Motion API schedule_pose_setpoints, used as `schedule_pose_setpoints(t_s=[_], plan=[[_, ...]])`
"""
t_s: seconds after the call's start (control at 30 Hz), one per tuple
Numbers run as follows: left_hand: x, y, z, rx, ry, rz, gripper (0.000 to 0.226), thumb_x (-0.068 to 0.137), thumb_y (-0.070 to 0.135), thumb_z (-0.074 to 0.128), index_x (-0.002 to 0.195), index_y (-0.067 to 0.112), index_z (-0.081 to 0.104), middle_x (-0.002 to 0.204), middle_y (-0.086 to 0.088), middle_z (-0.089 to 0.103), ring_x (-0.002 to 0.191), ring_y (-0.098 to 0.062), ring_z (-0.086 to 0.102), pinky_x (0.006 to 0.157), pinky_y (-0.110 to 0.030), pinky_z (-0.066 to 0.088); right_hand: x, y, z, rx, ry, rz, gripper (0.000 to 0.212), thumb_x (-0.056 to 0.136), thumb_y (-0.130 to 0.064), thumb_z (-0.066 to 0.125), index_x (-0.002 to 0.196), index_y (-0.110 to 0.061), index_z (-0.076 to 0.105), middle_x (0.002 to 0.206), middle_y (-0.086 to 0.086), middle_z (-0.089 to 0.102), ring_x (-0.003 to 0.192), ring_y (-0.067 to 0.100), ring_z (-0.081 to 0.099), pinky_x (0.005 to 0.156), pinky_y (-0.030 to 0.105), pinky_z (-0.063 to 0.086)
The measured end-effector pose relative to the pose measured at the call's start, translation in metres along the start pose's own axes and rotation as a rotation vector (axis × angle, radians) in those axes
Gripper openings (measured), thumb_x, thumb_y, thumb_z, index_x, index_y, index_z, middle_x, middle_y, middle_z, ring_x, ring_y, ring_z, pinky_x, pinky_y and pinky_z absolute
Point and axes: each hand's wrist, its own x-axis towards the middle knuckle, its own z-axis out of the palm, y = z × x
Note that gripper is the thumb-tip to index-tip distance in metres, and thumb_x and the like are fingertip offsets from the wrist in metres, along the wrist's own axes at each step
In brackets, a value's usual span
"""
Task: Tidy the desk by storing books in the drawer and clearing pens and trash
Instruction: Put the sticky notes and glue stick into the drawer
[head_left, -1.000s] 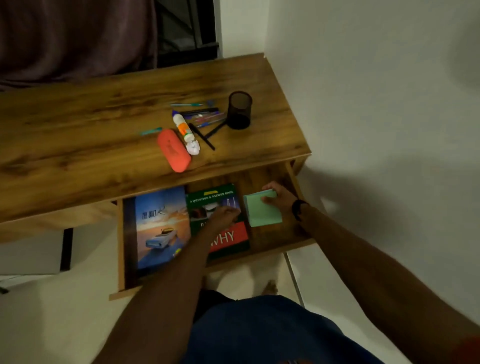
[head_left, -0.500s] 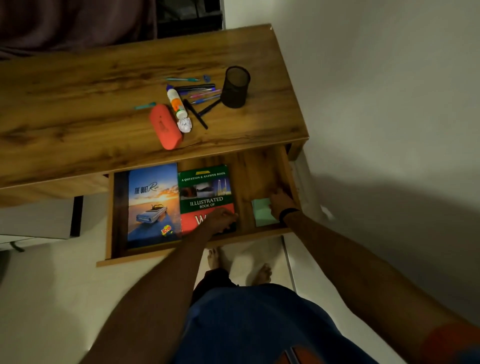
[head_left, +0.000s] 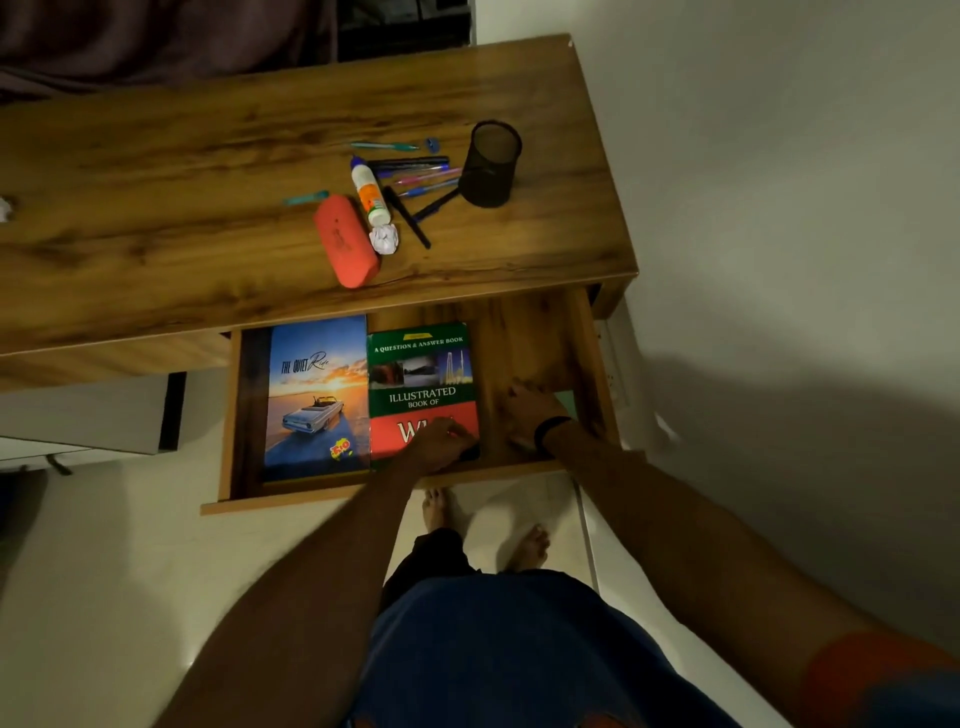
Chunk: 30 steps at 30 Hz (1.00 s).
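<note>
The open drawer (head_left: 228, 415) holds a blue book with a car on its cover (head_left: 317, 400) and, beside it, a green and red illustrated book (head_left: 421, 374). My left hand (head_left: 441, 441) curls its fingers on that book's near right corner. My right hand (head_left: 530, 410) lies with fingers spread over a green notepad (head_left: 567, 402) on the drawer floor at the right, hiding most of it. On the desk (head_left: 156, 208) lie several pens (head_left: 415, 171), a teal pen (head_left: 306, 198) and a crumpled paper ball (head_left: 384, 240).
A black mesh pen cup (head_left: 491, 165) stands right of the pens. An orange-red case (head_left: 345, 248) and a glue bottle (head_left: 370, 192) lie beside them. Another paper scrap (head_left: 4, 208) shows at the desk's left edge. A white wall stands to the right.
My right hand drew the green notepad toward the drawer's near right side and now covers it. My left hand slid down to the green book's near corner.
</note>
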Motion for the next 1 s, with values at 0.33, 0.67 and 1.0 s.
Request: schedule_pose_setpoints(t_s=[0.33, 0.67, 1.0], plan=[[-0.001, -0.003, -0.01, 0.074, 0.026, 0.004, 0.028, 0.087, 0.033, 0.064, 0.105, 0.011, 0.067, 0.113, -0.011, 0.066, 0.105, -0.028, 0.061, 0.092, -0.037, 0.05, -0.011, 0.014, 0.005, -0.06, -0.034, 0.162, 0.057, 0.09, -0.025, 0.058, 0.143, -0.025, 0.039, 0.153, 0.014, 0.026, 0.135, 0.038, 0.033, 0.109, 0.055, 0.032], [-0.022, 0.025, -0.036, 0.24, 0.156, 0.153, 0.038, 0.089, 0.022, 0.063, 0.123, 0.008, 0.055, 0.121, -0.013, 0.06, 0.109, -0.027, 0.059, 0.084, -0.029, 0.045, -0.006, 0.003, -0.054, 0.186, 0.148, 0.062, 0.065, 0.091, -0.033, 0.06, 0.146, -0.019, 0.029, 0.156, 0.017, 0.02, 0.137, 0.04, 0.032, 0.106, 0.05, 0.037], [-0.026, 0.071, -0.105, 0.2, 0.408, 0.247, 0.043, 0.084, 0.026, 0.064, 0.125, 0.021, 0.053, 0.134, -0.004, 0.05, 0.121, -0.025, 0.051, 0.098, -0.038, 0.047, 0.02, -0.023, -0.148, 0.392, 0.326, 0.004, 0.049, 0.086, -0.032, 0.063, 0.131, -0.023, 0.045, 0.139, 0.008, 0.047, 0.122, 0.029, 0.052, 0.093, 0.037, 0.047]])
